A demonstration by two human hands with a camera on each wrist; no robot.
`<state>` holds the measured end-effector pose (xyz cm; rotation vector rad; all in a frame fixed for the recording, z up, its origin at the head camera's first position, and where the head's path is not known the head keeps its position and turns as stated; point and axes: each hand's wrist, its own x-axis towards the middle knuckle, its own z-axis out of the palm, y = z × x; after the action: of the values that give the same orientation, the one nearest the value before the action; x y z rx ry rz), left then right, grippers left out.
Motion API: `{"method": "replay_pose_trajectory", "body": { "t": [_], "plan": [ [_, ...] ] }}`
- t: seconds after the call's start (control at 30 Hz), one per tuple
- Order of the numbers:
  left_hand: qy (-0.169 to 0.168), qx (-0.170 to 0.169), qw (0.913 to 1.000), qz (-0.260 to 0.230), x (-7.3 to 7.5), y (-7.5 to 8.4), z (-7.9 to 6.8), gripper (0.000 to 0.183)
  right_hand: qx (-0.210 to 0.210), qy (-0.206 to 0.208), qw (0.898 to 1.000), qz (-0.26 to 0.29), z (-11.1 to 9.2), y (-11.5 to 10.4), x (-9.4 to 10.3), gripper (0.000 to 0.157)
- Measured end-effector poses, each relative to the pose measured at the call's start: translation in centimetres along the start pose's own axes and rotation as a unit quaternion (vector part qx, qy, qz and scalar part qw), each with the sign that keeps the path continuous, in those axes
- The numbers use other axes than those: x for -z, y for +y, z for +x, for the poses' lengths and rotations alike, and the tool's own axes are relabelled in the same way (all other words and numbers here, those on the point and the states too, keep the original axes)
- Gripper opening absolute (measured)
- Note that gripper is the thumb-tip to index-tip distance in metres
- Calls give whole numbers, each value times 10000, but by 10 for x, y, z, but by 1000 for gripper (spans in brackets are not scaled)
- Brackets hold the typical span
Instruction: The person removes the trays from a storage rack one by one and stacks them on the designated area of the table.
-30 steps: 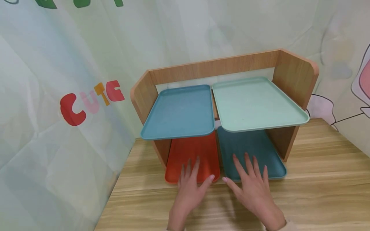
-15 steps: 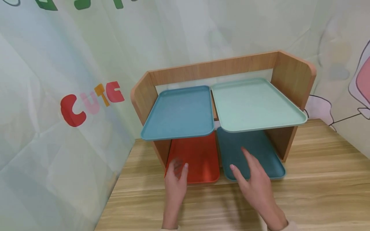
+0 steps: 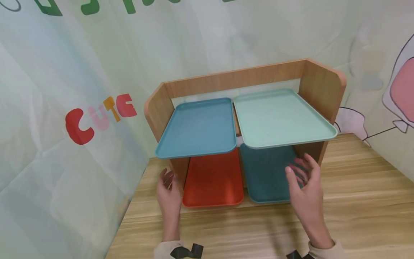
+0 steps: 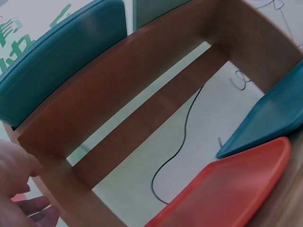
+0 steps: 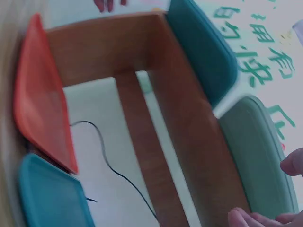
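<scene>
A two-tier wooden shelf stands on the table. On its upper tier lie a blue tray at left and a pale mint tray at right. Below them are a red tray and a dark teal tray. My left hand is just outside the left side panel, fingers loosely bent, holding nothing; its fingertips appear close to the panel in the left wrist view. My right hand is in front of the right panel, fingers spread and bent, overlapping the teal tray's right edge.
The wood-grain table extends in front of the shelf and to its right. A printed fabric backdrop with colourful letters hangs behind and to the left, close to the table's left edge.
Both hands were spread before the lower trays. They have moved apart, the left outward beyond the red tray and the right toward the right panel, with fingers now more bent.
</scene>
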<state>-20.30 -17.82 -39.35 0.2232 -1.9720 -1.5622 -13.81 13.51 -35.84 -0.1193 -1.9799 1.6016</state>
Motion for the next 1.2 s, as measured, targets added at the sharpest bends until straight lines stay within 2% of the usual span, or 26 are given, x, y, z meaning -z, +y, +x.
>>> {"method": "replay_pose_trajectory", "body": {
  "t": [0.17,0.3,0.47,0.8,1.2],
  "plan": [
    [99,-75,9999,-77,5,1,18,44,-671,147,9951,706,19,-8,17,64],
    [169,-204,9996,-55,4,0,30,44,-861,338,9883,1216,32,-12,28,64],
    [150,-287,9995,-27,1,0,40,42,-872,297,9837,1542,43,-14,37,67],
    [87,-812,9964,240,-5,3,50,31,-844,57,9810,1743,56,-21,44,72],
    [208,-958,9937,545,-9,3,55,30,-810,-2,9727,2173,65,-22,44,71]
  ]
}}
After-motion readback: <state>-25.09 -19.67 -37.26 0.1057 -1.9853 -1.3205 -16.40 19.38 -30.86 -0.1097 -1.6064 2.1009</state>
